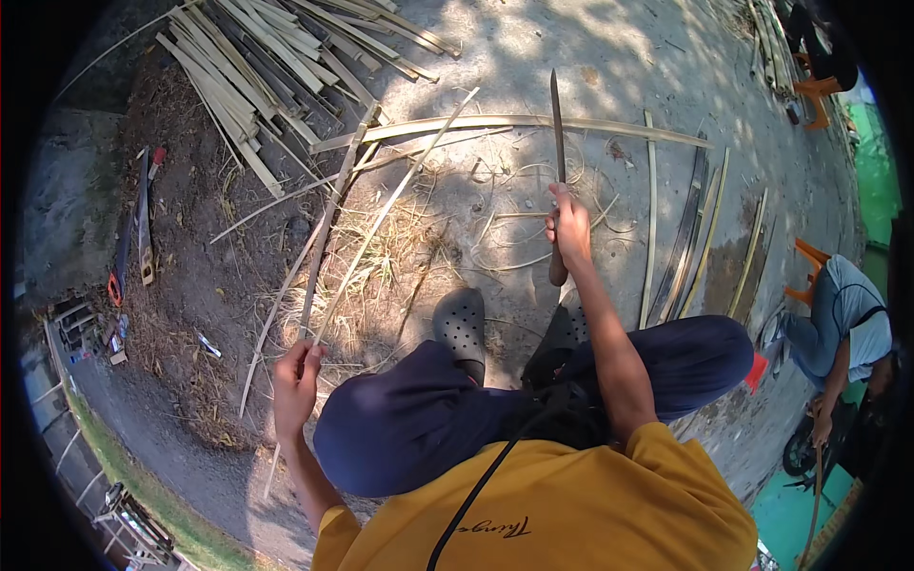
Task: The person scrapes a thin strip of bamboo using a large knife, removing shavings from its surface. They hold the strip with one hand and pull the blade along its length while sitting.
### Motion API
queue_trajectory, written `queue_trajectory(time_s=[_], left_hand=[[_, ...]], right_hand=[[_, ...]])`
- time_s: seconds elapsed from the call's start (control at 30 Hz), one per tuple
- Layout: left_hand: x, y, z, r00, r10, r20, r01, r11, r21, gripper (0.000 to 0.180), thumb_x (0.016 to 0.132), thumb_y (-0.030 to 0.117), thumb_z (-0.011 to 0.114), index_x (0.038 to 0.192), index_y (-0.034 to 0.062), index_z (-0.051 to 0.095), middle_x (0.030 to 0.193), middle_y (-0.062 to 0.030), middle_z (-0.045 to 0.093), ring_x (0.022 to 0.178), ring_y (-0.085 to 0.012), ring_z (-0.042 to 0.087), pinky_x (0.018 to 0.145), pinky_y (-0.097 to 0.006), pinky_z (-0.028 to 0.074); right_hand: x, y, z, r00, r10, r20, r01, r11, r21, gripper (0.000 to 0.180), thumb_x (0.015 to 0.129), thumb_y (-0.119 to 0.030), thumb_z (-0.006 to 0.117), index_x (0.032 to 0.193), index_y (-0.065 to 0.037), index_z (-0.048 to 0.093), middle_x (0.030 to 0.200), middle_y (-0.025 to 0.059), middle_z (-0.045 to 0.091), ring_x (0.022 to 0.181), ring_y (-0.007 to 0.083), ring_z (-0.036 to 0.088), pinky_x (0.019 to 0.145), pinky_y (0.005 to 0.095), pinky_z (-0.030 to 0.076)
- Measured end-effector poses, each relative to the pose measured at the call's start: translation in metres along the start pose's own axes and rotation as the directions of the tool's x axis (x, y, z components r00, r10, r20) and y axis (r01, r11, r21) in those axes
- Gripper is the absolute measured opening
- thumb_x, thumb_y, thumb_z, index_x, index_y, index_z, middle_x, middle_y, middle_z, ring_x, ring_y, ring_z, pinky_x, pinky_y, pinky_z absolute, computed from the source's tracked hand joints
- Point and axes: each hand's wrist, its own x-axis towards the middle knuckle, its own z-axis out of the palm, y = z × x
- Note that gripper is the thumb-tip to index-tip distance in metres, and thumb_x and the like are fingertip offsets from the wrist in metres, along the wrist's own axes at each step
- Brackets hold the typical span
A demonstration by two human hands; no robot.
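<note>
My left hand (296,378) is closed around the lower part of a thin, pale bamboo strip (395,200), which slants up and to the right in front of me. In my right hand (570,228) is a long knife (558,124), gripped by its wooden handle, its narrow blade pointing away from me. Blade and strip are apart. Just beyond the knife, a wide pale strip (428,127) lies across the ground. A darker strip (328,224) lies left of the one I hold.
Split strips (257,62) are piled at the far left. Two handsaws (145,224) lie at the left. Curled shavings (381,243) litter the ground before my clogs (460,324). More strips (700,238) lie at right, near another person (847,314) holding a stick and an orange chair (807,266).
</note>
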Motion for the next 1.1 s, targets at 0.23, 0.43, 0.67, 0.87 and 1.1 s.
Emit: queue_trajectory(time_s=[0.23, 0.43, 0.67, 0.87, 1.1], left_hand=[[0.054, -0.019, 0.095, 0.996, 0.064, 0.064, -0.056, 0.991, -0.118, 0.022, 0.105, 0.021, 0.062, 0.105, 0.0002, 0.071, 0.071, 0.0022, 0.06, 0.066, -0.0058, 0.051, 0.06, -0.028, 0.04], [0.086, -0.022, 0.147, 0.977, 0.031, 0.213, 0.027, 0.965, -0.262, 0.023, 0.107, 0.019, 0.056, 0.116, 0.0004, 0.067, 0.071, -0.002, 0.064, 0.063, -0.0067, 0.054, 0.059, -0.027, 0.041], [0.114, -0.029, 0.165, 0.929, 0.02, 0.369, 0.146, 0.898, -0.415, 0.026, 0.111, 0.023, 0.049, 0.106, 0.0041, 0.066, 0.077, 0.0039, 0.056, 0.059, -0.0056, 0.044, 0.058, -0.023, 0.039], [0.122, -0.019, 0.185, 0.954, 0.063, 0.294, 0.047, 0.934, -0.355, 0.026, 0.106, 0.025, 0.06, 0.099, 0.0025, 0.07, 0.075, 0.006, 0.055, 0.065, -0.0044, 0.047, 0.06, -0.023, 0.04], [0.124, -0.019, 0.192, 0.988, 0.067, 0.139, -0.033, 0.973, -0.23, 0.024, 0.1, 0.022, 0.068, 0.096, 0.001, 0.079, 0.067, -0.0015, 0.069, 0.065, -0.005, 0.063, 0.061, -0.023, 0.046]], right_hand=[[-0.042, -0.026, 0.008, 0.961, -0.27, -0.058, 0.251, 0.942, -0.225, 0.054, 0.105, -0.039, 0.056, 0.141, 0.001, 0.053, 0.063, -0.0004, 0.053, 0.054, 0.0075, 0.05, 0.048, 0.0274, 0.039], [-0.059, -0.011, 0.013, 0.927, -0.352, 0.131, 0.372, 0.813, -0.447, 0.047, 0.102, -0.041, 0.061, 0.133, -0.007, 0.055, 0.062, 0.0094, 0.062, 0.057, 0.0207, 0.063, 0.06, 0.0372, 0.046], [-0.077, 0.027, 0.043, 0.914, -0.146, 0.378, 0.357, 0.732, -0.581, 0.052, 0.101, -0.049, 0.06, 0.13, -0.007, 0.053, 0.068, 0.0192, 0.067, 0.07, 0.042, 0.07, 0.068, 0.0481, 0.05], [-0.088, 0.057, 0.058, 0.865, -0.204, 0.459, 0.472, 0.644, -0.602, 0.056, 0.1, -0.053, 0.06, 0.129, -0.005, 0.057, 0.073, 0.0221, 0.069, 0.075, 0.0448, 0.07, 0.072, 0.0517, 0.053], [-0.097, 0.036, 0.067, 0.865, -0.033, 0.5, 0.395, 0.658, -0.64, 0.058, 0.093, -0.049, 0.069, 0.128, -0.004, 0.058, 0.079, 0.0228, 0.07, 0.081, 0.0466, 0.069, 0.078, 0.053, 0.054]])
